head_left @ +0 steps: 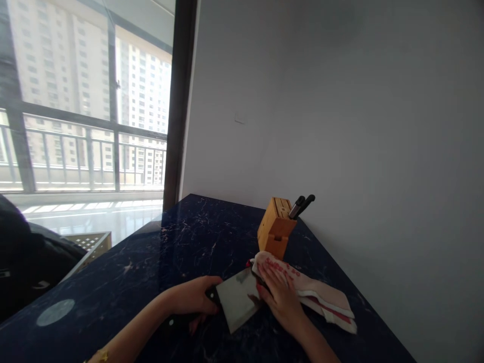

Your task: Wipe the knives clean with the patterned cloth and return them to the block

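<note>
My left hand (pixel 204 297) is wrapped round the black handle of a cleaver (pixel 238 298), whose broad blade points right, above the table. Under the fingers of my right hand (pixel 278 292) lies a white and pink cloth (pixel 321 297) with red marks, pressed near the far right corner of the blade. The cloth's loose end trails to the right over the table. Just behind it stands a wooden knife block (pixel 277 227), with two dark-handled tools (pixel 301 205) in its right side. Something small and red shows at the cloth's left edge.
The dark blue marbled table (pixel 189 237) meets a grey wall (pixel 359 151) behind and on the right. A round pale spot (pixel 56 312) is at the table's left. Beyond the left edge are a dark padded object (pixel 30 257) and a large window (pixel 75 121).
</note>
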`<state>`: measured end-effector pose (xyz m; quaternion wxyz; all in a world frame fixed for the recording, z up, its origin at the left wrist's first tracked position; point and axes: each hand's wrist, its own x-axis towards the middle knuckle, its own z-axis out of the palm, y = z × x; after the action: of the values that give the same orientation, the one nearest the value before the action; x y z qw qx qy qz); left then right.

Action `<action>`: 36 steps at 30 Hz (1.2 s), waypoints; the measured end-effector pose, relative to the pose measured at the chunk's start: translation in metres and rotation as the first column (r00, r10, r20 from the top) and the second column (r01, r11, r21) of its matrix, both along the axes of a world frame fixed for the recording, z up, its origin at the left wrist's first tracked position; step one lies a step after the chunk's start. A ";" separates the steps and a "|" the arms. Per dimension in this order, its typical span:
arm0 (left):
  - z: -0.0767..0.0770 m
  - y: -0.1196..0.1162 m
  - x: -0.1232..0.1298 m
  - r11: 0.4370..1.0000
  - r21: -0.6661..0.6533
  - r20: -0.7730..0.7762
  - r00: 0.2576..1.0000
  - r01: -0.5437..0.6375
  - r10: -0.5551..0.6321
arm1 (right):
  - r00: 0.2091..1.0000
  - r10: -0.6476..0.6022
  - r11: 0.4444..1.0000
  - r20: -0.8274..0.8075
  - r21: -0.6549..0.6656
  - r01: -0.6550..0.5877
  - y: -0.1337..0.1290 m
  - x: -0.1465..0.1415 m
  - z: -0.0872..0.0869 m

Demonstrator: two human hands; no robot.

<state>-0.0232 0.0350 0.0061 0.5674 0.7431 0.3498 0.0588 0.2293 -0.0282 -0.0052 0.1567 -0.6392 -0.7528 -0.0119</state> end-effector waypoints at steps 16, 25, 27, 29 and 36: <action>-0.007 0.005 0.000 1.000 0.019 -0.008 1.000 0.016 -0.016 | 0.998 0.060 0.988 0.012 0.143 -0.061 -0.043 -0.053 0.001; -0.008 0.006 -0.001 0.999 -0.003 0.010 0.999 0.039 -0.039 | 0.997 -0.041 0.983 0.066 0.184 0.028 -0.043 -0.052 0.010; -0.008 0.005 0.000 0.999 0.030 0.006 0.999 0.040 -0.040 | 0.998 0.053 0.980 0.028 0.191 -0.057 -0.045 -0.057 0.008; -0.007 0.004 0.001 0.996 0.086 -0.004 0.999 0.035 -0.035 | 0.988 0.150 0.972 -0.018 0.186 -0.144 -0.048 -0.065 0.007; 0.005 -0.008 0.007 0.898 0.440 -0.055 0.998 -0.002 0.028 | 0.991 0.134 0.968 -0.004 0.214 -0.130 -0.043 -0.072 0.011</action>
<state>-0.0167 0.0270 0.0109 0.3741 0.8506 0.3500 0.1183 0.1573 -0.0716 0.0062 0.2315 -0.5673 -0.7866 -0.0762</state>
